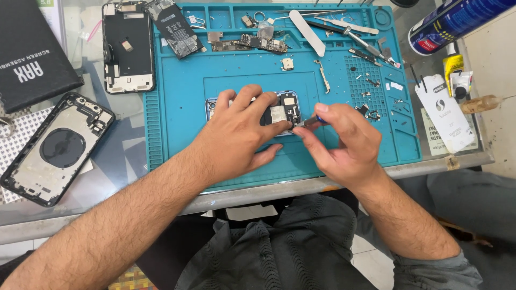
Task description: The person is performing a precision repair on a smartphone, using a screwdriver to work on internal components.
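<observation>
Blue repair mat (177, 113) on glass table; spare phone housing (56, 147) left. Left hand (236, 134) spread flat, covering opened phone (285, 110). Right hand (341, 142) pinching screwdriver (312, 122) at its exposed internals.

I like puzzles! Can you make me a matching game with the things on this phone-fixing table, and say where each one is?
Things:
1. opened phone
2. empty phone housing
3. spray can
4. battery

Places:
A. top right corner of the table
B. on the glass, left of the blue mat
C. under the left hand, beside the right hand
D. top left edge of the mat

Pairs: 1-C, 2-B, 3-A, 4-D
</observation>
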